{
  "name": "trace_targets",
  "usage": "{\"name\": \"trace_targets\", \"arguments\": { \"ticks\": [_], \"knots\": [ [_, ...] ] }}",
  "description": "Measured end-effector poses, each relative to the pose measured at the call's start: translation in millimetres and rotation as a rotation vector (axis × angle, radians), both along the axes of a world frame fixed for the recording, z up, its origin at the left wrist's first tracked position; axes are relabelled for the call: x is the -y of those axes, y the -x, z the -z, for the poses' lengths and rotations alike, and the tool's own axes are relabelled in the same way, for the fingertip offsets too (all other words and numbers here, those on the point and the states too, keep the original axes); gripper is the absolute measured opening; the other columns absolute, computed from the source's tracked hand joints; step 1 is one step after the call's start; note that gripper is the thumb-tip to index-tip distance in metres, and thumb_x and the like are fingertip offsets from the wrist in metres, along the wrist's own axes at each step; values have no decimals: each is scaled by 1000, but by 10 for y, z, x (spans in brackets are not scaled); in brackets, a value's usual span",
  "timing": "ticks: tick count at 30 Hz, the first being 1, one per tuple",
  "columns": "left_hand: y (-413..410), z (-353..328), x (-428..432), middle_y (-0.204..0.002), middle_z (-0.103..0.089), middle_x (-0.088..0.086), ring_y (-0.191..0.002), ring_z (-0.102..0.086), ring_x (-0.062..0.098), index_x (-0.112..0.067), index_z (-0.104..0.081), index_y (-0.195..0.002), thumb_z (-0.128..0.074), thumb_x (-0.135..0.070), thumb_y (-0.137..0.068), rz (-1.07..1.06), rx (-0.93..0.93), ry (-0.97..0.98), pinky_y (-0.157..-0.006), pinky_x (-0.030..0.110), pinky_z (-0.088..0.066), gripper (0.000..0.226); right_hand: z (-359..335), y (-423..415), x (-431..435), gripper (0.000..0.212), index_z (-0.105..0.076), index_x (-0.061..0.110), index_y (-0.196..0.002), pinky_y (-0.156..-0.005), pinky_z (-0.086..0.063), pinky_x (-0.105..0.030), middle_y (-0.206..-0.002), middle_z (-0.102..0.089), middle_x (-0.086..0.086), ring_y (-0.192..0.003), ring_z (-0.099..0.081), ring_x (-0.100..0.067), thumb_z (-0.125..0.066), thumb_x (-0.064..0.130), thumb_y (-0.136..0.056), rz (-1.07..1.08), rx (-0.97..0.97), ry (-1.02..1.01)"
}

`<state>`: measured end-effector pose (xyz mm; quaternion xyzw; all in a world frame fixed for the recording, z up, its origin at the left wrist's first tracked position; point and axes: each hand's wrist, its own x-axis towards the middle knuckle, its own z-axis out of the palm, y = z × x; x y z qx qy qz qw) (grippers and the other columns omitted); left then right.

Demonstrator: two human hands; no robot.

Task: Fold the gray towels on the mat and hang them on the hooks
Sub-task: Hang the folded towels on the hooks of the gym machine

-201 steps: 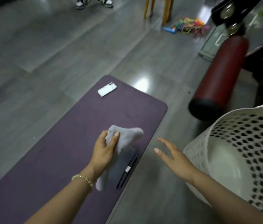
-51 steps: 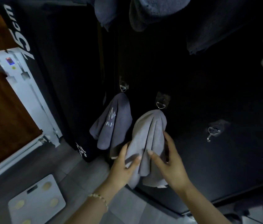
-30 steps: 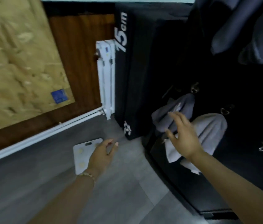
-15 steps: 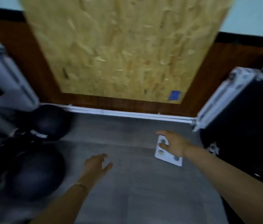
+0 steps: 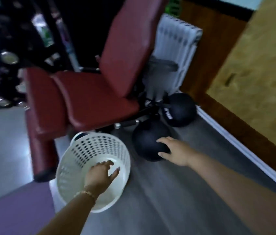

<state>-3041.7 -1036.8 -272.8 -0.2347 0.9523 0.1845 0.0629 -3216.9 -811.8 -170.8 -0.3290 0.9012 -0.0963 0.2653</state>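
A corner of the purple mat shows at the lower left; no gray towel lies on the part I can see. The hooks and the hung towels are out of view. My left hand, with a bead bracelet at the wrist, hovers open over the white perforated basket, fingers spread, holding nothing. My right hand is open too, stretched out in front of a black ball, empty. The frame is blurred by motion.
A dark red padded gym bench stands behind the basket. A second black ball lies near a white radiator. A wood-panelled wall with a white skirting runs along the right. Grey floor lies between basket and wall.
The view has swung left from the hooks and hung towels to the bench, basket and mat corner. Both hands let go of the towel and now hang empty.
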Motion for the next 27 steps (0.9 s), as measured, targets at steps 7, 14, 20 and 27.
{"name": "trace_targets", "arguments": {
  "ticks": [7, 14, 20, 27],
  "knots": [
    [-1528, 435, 657, -141, -49, -6, -125, -48, 16, -28, -37, -143, -40, -61, -91, -385, 69, -64, -103, 30, -37, 61, 504, -747, 1540, 59, -32, 28, -145, -104, -39, -32, -147, -37, 5, -127, -45, -16, -55, 41, -92, -323, 68, 55],
    [-3246, 1046, 866, -150, -36, -5, -134, -38, 18, -27, -15, -151, -37, -63, -91, -780, 202, -132, -105, 31, -34, 74, 1293, -2011, 2683, 60, -29, 26, -146, -103, -35, -28, -150, -29, 7, -132, -39, -17, -54, 41, -93, -663, 106, 59],
    [-4483, 1770, 731, -149, -37, -8, -133, -40, 15, -28, -15, -150, -21, -75, -83, -1058, 274, -198, -103, 28, -36, 82, 2329, -3242, 3328, 60, -28, 23, -147, -104, -35, -28, -149, -32, 3, -133, -38, -18, -53, 41, -94, -891, 200, -17],
    [-5332, 3142, 666, -148, -38, -2, -133, -40, 19, -22, -23, -149, -43, -57, -92, -1410, 162, -360, -103, 33, -37, 70, 3917, -4287, 3645, 60, -28, 26, -147, -109, -32, -27, -152, -27, 7, -136, -34, -13, -52, 41, -94, -1041, 282, -101]
  ]
}}
